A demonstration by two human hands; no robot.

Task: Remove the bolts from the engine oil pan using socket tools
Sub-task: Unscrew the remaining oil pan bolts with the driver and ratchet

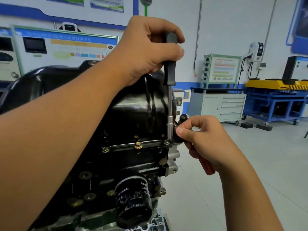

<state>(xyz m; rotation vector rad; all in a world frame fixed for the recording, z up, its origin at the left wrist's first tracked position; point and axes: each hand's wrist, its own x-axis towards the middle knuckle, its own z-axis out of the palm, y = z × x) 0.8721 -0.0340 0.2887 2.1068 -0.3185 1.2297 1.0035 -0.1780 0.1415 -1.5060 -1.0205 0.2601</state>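
The black engine block (126,165) fills the lower left of the view, mounted upside down so that the glossy black oil pan (80,90) sits on top. Along the pan's flange (133,145), 3 bolts show in a row: a dark one at the left (105,149), a brass-coloured one in the middle (138,145), and 1 at the right corner (166,142). A black oil filter (133,197) with white lettering juts from the block's side, below the flange.

The left hand (146,49) reaches across from the left and is wrapped around the top of a black-handled socket driver (170,70), which stands nearly upright. Its steel shaft runs down to a silver socket (170,129) whose tip sits at the right corner bolt or just beside it; whether it is seated on the bolt's head cannot be told.

The right hand (203,140) is curled around a ratchet wrench (184,117), whose round chrome head pokes out above the fingers and whose red-orange handle emerges below the palm. The thumb lies close to the socket, near the pan's corner.

Behind, on the grey floor, stand a white cabinet (221,105) with drawers, a blue rolling frame (275,104) and a framed display board (221,69).
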